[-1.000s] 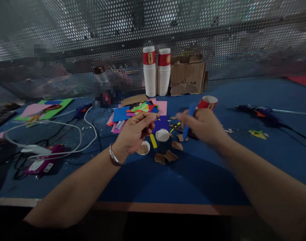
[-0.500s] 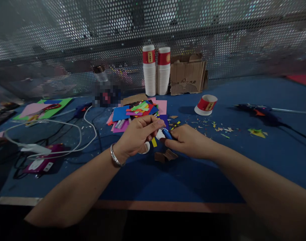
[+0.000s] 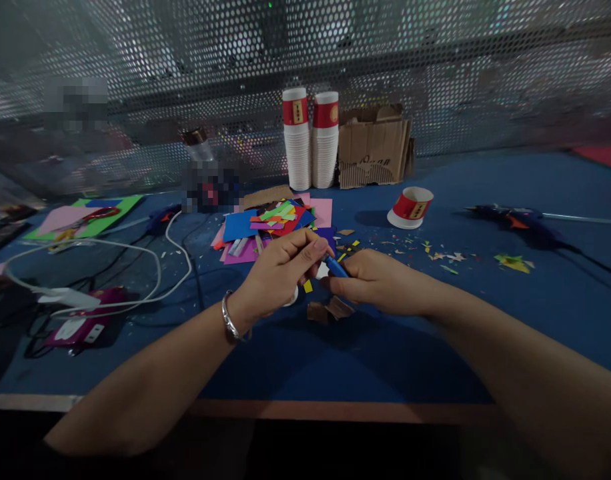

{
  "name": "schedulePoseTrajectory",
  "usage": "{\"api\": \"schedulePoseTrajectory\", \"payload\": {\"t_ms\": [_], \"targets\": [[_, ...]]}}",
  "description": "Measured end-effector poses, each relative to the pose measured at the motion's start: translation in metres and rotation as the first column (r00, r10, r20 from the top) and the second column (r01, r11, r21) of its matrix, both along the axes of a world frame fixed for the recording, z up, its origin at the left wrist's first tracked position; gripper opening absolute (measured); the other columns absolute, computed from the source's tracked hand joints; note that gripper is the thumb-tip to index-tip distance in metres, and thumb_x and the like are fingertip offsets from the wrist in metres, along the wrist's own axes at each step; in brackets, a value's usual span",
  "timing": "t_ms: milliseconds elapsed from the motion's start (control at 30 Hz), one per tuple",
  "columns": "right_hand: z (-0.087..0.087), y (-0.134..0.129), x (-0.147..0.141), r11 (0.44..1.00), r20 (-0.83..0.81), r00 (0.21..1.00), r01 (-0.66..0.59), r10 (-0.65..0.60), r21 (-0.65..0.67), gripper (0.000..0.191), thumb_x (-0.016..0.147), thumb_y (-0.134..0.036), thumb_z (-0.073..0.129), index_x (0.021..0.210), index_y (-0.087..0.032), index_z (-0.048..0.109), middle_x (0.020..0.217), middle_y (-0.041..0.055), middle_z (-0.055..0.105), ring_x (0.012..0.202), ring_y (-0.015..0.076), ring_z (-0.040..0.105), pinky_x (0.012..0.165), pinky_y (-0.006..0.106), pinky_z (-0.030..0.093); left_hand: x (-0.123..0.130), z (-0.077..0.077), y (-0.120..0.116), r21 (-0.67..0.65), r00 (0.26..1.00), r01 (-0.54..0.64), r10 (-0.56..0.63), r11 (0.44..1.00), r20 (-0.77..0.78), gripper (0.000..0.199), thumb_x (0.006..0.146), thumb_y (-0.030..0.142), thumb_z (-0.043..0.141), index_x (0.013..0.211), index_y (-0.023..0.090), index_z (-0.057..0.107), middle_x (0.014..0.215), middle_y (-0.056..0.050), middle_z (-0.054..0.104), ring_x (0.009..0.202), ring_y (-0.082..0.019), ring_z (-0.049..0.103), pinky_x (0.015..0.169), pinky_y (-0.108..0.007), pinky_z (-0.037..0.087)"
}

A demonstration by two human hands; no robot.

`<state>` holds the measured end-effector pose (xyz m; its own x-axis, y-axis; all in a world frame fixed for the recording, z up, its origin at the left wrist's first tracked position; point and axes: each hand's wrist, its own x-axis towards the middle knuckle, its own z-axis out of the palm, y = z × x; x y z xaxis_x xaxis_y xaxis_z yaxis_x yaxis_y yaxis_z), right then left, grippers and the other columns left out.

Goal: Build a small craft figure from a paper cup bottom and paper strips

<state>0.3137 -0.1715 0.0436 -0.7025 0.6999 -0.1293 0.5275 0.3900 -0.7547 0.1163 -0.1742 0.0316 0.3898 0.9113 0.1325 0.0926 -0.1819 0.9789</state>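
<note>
My right hand (image 3: 373, 280) is closed around a short blue pen-like tool (image 3: 336, 267), its kind unclear. The tool slants up and left, so that its far end meets the fingers of my left hand (image 3: 290, 267). Thumb and fingertips of that hand are pinched together; whatever sits between them is hidden. Something white (image 3: 321, 270) shows just beneath the tool. Below my hands lie torn pieces of brown cardboard (image 3: 330, 310) and a yellow paper strip (image 3: 308, 287). A pale round piece (image 3: 291, 297) is mostly covered by my left hand.
Coloured paper (image 3: 280, 217) is piled beyond my hands. Two paper cup stacks (image 3: 310, 147) and a cardboard box (image 3: 373, 157) stand behind. One tilted cup (image 3: 410, 208) and a glue gun (image 3: 518, 220) lie right. Left are cables, a purple power strip (image 3: 88, 327) and another glue gun (image 3: 161, 219).
My left fingertips have come down against the end of the blue tool, which was a little apart from them. My left hand now covers more of the pale round piece.
</note>
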Motion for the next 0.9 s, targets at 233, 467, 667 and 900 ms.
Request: {"api": "schedulePoseTrajectory", "payload": {"t_ms": [233, 467, 667, 900], "targets": [[0.002, -0.003, 0.002, 0.990, -0.141, 0.989, -0.058, 0.040, -0.128, 0.038, 0.091, -0.042, 0.050, 0.060, -0.020, 0.051, 0.058, -0.0006, 0.052, 0.055, 0.0123, 0.047, 0.058, 0.028, 0.038, -0.002, 0.006, -0.006, 0.223, 0.995, 0.038, -0.015, 0.974, -0.103, 0.033, 0.104, 0.048, 0.055, 0.092, 0.018, 0.063, 0.070, 0.002, 0.055, 0.058, -0.009, 0.048, 0.052, -0.022, 0.038], [0.002, -0.008, -0.002, 0.964, -0.303, 0.952, -0.121, 0.045, -0.237, 0.052, 0.091, -0.057, 0.061, 0.056, -0.021, 0.051, 0.057, -0.0016, 0.051, 0.056, 0.0117, 0.047, 0.058, 0.027, 0.039, -0.004, 0.007, -0.008, 0.381, 0.993, 0.095, -0.059, 0.920, -0.104, 0.029, 0.107, 0.042, 0.051, 0.095, 0.018, 0.062, 0.081, -0.001, 0.062, 0.071, -0.010, 0.058, 0.061, -0.023, 0.045], [0.006, -0.015, -0.005, 0.957, -0.371, 0.928, -0.133, 0.029, -0.257, 0.056, 0.095, -0.056, 0.059, 0.054, -0.021, 0.048, 0.050, -0.0051, 0.041, 0.049, 0.0090, 0.038, 0.054, 0.026, 0.036, -0.002, 0.007, -0.016, 0.539, 0.986, 0.095, -0.003, 0.837, -0.168, 0.030, 0.110, 0.036, 0.042, 0.098, 0.019, 0.063, 0.087, -0.002, 0.069, 0.075, -0.011, 0.064, 0.067, -0.025, 0.050], [-0.006, -0.022, -0.007, 0.979, -0.323, 0.946, -0.074, 0.009, -0.191, 0.063, 0.095, -0.064, 0.057, 0.052, -0.019, 0.051, 0.049, -0.0031, 0.045, 0.050, 0.0089, 0.043, 0.053, 0.026, 0.035, -0.009, 0.008, -0.012, 0.719, 0.962, 0.210, -0.008, 0.662, -0.274, 0.029, 0.111, 0.029, 0.039, 0.103, 0.019, 0.065, 0.097, -0.005, 0.075, 0.086, -0.013, 0.070, 0.074, -0.026, 0.054]]}}
